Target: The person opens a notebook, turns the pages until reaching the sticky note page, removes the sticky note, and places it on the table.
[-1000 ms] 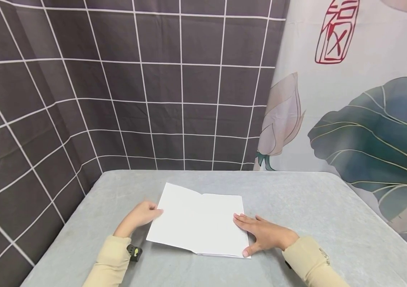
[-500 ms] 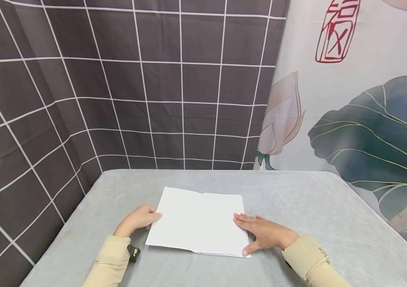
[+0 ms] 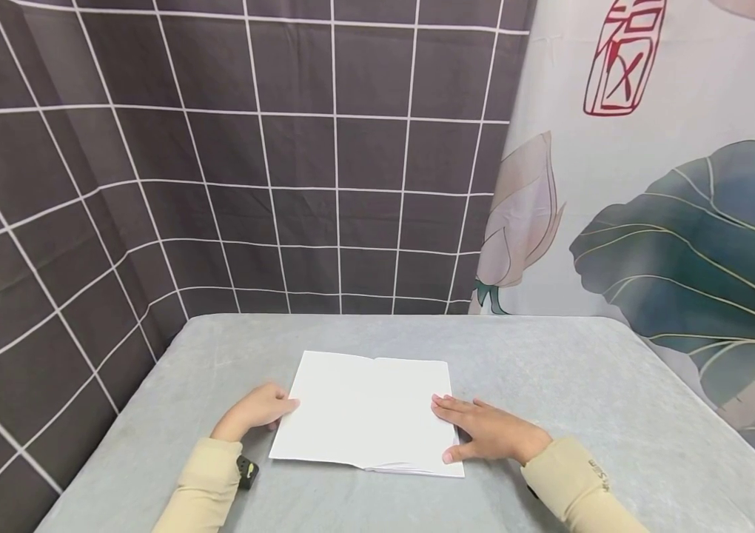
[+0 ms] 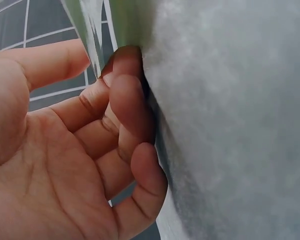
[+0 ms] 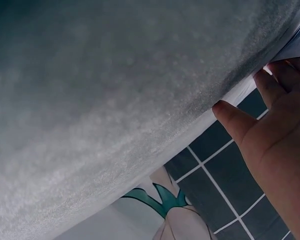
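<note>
A booklet with blank white pages lies spread open on the table in the head view. Its left edge is between the thumb and curled fingers of my left hand. In the left wrist view, the left hand has its thumb on one side of the booklet's greenish cover and its fingers on the other, close to the cloth. My right hand rests with straight, spread fingers on the right page near its outer edge. The right wrist view shows the right hand partly, fingertips at the white pages.
A light grey cloth covers the table. Behind it hangs a dark curtain with white grid lines, and to its right a pale curtain with lotus prints. A small black device sits at the left wrist.
The left side of the booklet has come down flatter toward the table, with my left hand lowering slightly along with it. My right thumb has shifted a little up and inward on the page.
</note>
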A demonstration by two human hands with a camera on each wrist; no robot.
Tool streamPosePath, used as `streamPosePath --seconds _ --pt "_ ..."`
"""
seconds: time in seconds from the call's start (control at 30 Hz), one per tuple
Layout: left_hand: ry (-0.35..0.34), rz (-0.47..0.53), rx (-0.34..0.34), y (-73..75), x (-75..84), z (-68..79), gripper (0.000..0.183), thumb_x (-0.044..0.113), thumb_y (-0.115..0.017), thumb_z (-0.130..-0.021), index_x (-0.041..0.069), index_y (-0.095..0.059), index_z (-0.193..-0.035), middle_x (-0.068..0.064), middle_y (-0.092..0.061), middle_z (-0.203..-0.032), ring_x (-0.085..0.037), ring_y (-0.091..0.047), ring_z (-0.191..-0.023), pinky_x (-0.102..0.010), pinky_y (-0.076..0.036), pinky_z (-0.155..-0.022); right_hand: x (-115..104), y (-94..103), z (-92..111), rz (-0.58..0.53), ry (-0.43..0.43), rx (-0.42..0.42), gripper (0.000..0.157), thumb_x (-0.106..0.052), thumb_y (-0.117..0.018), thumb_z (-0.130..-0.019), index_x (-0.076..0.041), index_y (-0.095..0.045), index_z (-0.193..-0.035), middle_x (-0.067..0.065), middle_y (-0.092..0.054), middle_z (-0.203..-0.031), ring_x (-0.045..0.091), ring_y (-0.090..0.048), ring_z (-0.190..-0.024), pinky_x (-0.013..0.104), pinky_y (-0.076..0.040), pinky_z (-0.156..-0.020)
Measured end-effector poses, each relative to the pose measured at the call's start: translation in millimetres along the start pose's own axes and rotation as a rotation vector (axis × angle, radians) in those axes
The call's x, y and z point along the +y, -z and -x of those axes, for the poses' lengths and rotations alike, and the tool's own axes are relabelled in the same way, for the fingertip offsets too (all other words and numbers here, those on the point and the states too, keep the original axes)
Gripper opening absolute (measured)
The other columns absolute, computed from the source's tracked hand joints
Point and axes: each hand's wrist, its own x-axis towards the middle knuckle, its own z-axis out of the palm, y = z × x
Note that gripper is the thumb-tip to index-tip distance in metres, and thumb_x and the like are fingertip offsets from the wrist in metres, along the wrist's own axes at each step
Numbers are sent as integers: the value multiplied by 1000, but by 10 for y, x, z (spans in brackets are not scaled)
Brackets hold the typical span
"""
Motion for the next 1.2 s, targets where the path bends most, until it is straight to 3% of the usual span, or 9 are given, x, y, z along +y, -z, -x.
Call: streamPosePath --seconds 0.43,0.63,0.87,1.03,1.2 --pt "79 32 23 17 -108 -19 38 30 -59 -92 10 -53 -60 -1 -51 -55 -14 -48 -53 -27 -39 -53 -14 11 -16 -20 -6 8 84 -59 -58 -84 -5 -40 -145 11 -35 -154 33 -34 -140 64 -27 -106" --pt "69 28 54 31 -93 -4 33 23 -66 -88 10 -53 -61 1 -48 -54 -13 -43 -52 -26 -35 -51 -22 7 -21 -23 -14 9 83 -59 -58 -85 -5 -40 -145 10 -35 -154 32 -35 -140 63 -28 -107" --pt "86 25 75 67 -68 5 30 26 -65 -89 10 -55 -66 0 -50 -58 -14 -46 -55 -27 -38 -52 -28 12 -20 -35 -4 8 83 -58 -58 -85 -4 -40 -145 12 -35 -153 34 -35 -140 64 -28 -105" --pt "86 50 116 95 -59 -2 27 29 -65 -89 7 -59 -76 -4 -54 -66 -16 -49 -61 -28 -40 -55 -26 17 -21 -32 -4 7 83 -57 -58 -84 -4 -39 -145 12 -36 -153 35 -35 -140 64 -28 -105" --pt "13 43 192 115 -35 -33 31 32 -63 -90 1 -63 -95 -11 -64 -88 -20 -59 -78 -35 -50 -66 -31 18 -21 -43 -4 2 84 -57 -59 -84 -4 -39 -145 12 -35 -154 35 -34 -140 65 -27 -106"
